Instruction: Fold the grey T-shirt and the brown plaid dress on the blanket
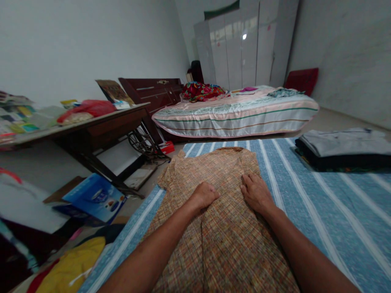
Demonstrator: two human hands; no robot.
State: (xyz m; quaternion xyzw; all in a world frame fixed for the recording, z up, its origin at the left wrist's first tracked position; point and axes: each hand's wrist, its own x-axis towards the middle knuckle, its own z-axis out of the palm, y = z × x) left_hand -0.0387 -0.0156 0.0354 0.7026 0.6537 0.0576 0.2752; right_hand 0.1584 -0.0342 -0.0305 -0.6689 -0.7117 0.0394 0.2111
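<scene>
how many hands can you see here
2: the left hand, curled on the checked shirt near its middle, and the right hand, by the shirt's right edge.

At centre, one left hand (205, 195), one right hand (257, 192) and one checked garment (226, 228) are counted; at right, one clothes stack (345, 148); upper centre, one bed (238, 118).

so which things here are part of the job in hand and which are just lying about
In use:
checked garment, under the left hand and right hand
blue striped cover beneath it
folded stack at the right, possibly

Apparently just lying about:
blue box
red bag
floral bundle on the far bed
yellow cloth
</scene>
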